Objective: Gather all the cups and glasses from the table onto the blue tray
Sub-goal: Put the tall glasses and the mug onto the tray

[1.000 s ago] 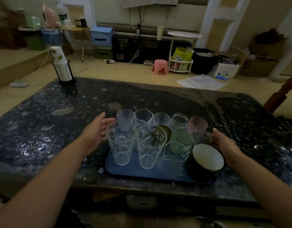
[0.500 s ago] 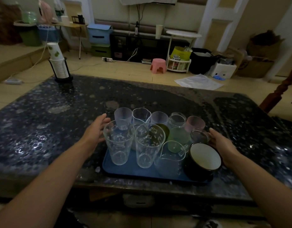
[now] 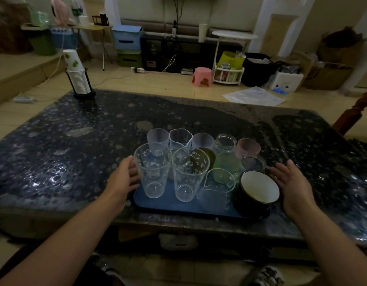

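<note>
The blue tray (image 3: 168, 205) lies near the front edge of the dark speckled table (image 3: 75, 141). Several cups and glasses crowd it: two tall clear printed glasses (image 3: 152, 172) (image 3: 189, 176) in front, a clear glass pitcher (image 3: 216, 193), a black mug with a white inside (image 3: 259, 187), and frosted cups, a jar (image 3: 226, 144) and a pink cup (image 3: 248, 147) behind. My left hand (image 3: 124, 178) is at the tray's left side by the left tall glass, fingers apart. My right hand (image 3: 292, 184) is beside the black mug, fingers spread, holding nothing.
A stack of paper cups in a black holder (image 3: 77, 79) stands at the table's far left corner. A dark wooden post (image 3: 354, 112) rises at the table's right. On the floor beyond are a pink stool (image 3: 202, 76), a white rack and boxes.
My left hand has slid down along the tray's left side toward its front. My right hand has drawn slightly away from the black mug.
</note>
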